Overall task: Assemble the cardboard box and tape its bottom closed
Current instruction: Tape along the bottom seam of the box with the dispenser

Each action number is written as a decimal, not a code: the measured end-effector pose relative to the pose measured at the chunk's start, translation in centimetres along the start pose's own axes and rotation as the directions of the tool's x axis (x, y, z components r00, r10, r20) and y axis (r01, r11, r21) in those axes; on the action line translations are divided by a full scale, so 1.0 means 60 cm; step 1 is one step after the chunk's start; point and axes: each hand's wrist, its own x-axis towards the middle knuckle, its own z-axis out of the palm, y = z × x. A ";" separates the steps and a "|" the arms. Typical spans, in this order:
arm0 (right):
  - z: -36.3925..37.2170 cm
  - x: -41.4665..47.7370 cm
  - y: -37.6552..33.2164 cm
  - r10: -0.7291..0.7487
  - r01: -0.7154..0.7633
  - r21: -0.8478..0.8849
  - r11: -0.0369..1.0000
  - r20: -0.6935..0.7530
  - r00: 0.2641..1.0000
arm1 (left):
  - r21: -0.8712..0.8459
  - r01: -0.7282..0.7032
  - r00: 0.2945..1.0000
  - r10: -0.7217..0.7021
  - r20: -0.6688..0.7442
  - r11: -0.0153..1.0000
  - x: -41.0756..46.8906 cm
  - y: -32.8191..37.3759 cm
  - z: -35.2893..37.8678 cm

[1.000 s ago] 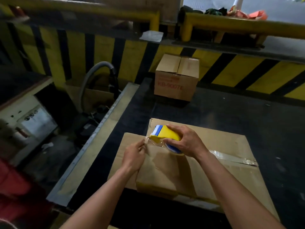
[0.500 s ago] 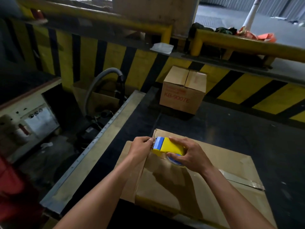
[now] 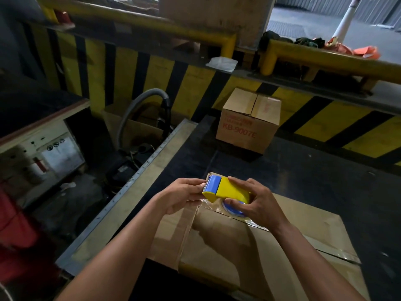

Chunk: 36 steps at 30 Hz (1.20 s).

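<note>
Your cardboard box (image 3: pixel 249 246) lies near you on the dark table (image 3: pixel 314 181), bottom flaps up, clear tape across the seam. Your right hand (image 3: pixel 258 205) is clamped around the yellow tape dispenser (image 3: pixel 227 190); your left hand (image 3: pixel 184 196) pinches its blue cutter end. The box looks light, and its board will likely flex, so press on the flaps beside the seam and grip the dispenser's rigid body.

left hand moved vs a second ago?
Yes. The left hand has moved toward the far corner of the flat cardboard box, from pressing tape on the box to touching the blue front of the tape dispenser.
</note>
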 end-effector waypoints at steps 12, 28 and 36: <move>0.000 0.001 -0.006 -0.009 0.011 0.077 0.997 -0.028 1.000 | -0.201 -0.020 1.000 0.021 0.004 0.979 -0.001 0.000 0.001; -0.006 -0.005 0.010 0.005 -0.005 0.070 0.998 -0.002 1.000 | 0.086 0.016 0.999 -0.020 0.044 0.996 0.009 0.005 0.001; -0.005 -0.001 0.011 -0.013 0.011 0.069 0.998 0.033 0.999 | 0.231 -0.028 0.999 0.036 -0.031 0.972 0.011 0.004 0.003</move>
